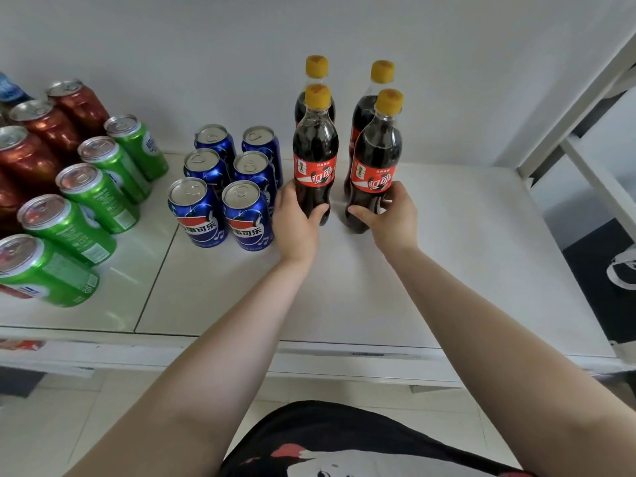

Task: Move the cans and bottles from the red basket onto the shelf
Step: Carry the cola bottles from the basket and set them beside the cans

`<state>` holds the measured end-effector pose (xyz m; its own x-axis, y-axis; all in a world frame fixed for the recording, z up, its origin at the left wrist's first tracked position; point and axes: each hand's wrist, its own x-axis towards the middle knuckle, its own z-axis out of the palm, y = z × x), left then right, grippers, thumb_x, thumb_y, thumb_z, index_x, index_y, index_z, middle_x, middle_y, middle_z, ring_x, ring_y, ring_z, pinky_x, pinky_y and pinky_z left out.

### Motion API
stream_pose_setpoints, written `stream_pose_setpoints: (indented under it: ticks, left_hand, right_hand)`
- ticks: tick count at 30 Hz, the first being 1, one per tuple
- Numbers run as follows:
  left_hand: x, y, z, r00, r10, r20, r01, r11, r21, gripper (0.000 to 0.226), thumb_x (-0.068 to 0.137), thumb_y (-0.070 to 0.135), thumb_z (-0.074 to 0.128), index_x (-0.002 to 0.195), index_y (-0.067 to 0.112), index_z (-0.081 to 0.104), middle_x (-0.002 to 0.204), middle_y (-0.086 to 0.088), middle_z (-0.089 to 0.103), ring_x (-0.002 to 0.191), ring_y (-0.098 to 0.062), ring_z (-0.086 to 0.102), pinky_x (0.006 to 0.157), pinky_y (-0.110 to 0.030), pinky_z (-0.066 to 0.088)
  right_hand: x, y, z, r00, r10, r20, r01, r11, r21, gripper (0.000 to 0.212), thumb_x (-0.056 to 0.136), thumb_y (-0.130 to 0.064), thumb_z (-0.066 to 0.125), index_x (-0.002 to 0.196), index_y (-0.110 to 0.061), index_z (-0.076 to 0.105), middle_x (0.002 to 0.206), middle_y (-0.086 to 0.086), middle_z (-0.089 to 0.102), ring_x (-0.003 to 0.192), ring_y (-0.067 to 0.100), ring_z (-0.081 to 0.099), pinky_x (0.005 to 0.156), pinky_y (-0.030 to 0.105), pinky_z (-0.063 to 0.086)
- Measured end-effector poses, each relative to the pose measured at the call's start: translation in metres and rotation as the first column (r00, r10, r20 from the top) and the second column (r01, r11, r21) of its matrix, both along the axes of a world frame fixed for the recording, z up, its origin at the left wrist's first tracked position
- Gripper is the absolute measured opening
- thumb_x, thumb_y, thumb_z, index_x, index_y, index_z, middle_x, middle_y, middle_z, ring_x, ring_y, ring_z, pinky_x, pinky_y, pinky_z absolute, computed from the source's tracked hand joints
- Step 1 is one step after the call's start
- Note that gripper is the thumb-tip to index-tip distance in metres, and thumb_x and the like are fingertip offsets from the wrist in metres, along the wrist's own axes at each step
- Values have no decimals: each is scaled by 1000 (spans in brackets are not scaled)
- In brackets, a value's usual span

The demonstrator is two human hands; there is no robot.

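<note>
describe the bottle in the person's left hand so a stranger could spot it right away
On the white shelf, find the four yellow-capped cola bottles right of the blue cans. It is the front-left bottle, gripped low by the left hand. Unlike the front-right bottle, it stands next to the cans.

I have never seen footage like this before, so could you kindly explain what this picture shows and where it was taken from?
There is no machine here: a person wears a camera on the head, looking down at their own bare arms. The left hand and right hand each grip a front cola bottle standing on the white shelf. Two more bottles stand behind them. To the left stand blue cans, green cans and red cans. The red basket is not in view.
</note>
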<state>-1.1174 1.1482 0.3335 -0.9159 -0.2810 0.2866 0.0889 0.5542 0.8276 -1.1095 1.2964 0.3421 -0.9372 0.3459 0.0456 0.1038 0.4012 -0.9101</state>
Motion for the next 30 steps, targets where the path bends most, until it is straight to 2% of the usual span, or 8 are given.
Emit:
stream_pose_setpoints:
  ticks: [2,6,10,17,21,24,27,30]
  left_hand:
    - [-1,-1,0,1000,-7,3,7,1000,-1,57,75,21,77,125,10,52,125,-7,60,118,-22,55,99,-34,45]
    - [-2,-2,1,1000,-12,9,12,1000,-6,56,75,21,77,124,9,53,123,-7,61,117,-23,56,97,-31,44]
    - [-3,-3,0,1000,-20,10,20,1000,-1,56,76,21,77,124,9,52,124,-7,60,118,-22,55,98,-30,43]
    - [0,-2,-3,999,-45,15,45,999,8,62,79,21,73,133,8,45,135,-8,54,126,-22,49,103,-28,36]
    - [16,-3,-11,992,-100,83,100,995,9,77,84,19,68,147,5,25,152,-11,35,141,-24,31,116,-33,24]
    - [51,-7,-16,980,-155,121,157,988,-2,79,86,20,65,148,6,19,154,-13,27,143,-23,24,111,-20,15]
    - [110,-24,-19,961,-244,128,241,970,44,68,86,16,65,145,11,30,143,-10,41,130,-17,43,104,-21,33]
    - [183,-56,-22,971,-220,100,218,976,28,54,86,11,64,136,13,44,130,-4,52,117,-12,53,93,-21,44]
  right_hand:
    - [-2,-3,1,1000,-11,1,11,1000,9,48,69,-24,84,105,-18,52,101,-8,59,91,13,56,72,19,41]
    - [-3,-4,1,1000,-18,-2,18,1000,24,47,69,-25,83,101,-23,48,98,-10,57,88,11,54,63,9,34]
    - [-2,-4,1,1000,-21,-6,22,999,30,49,70,-25,83,107,-19,51,101,-10,57,90,11,54,66,10,35]
    - [1,-6,2,999,-29,14,28,999,19,56,72,-25,82,118,-14,51,115,-2,62,103,17,58,81,24,42]
    - [12,-4,-3,995,-54,79,54,999,0,81,74,-30,80,140,-14,36,140,4,50,127,18,47,100,29,42]
    - [37,-2,-9,990,-98,98,100,995,-18,77,78,-30,76,142,-14,36,142,6,48,129,18,46,106,34,41]
    - [76,-4,-10,996,-74,45,77,996,-49,60,82,-24,72,136,-14,46,134,3,54,120,16,52,100,27,42]
    - [123,-15,-7,995,88,-55,-91,994,-63,43,84,-14,68,125,-16,56,123,-1,60,109,13,58,94,24,47]
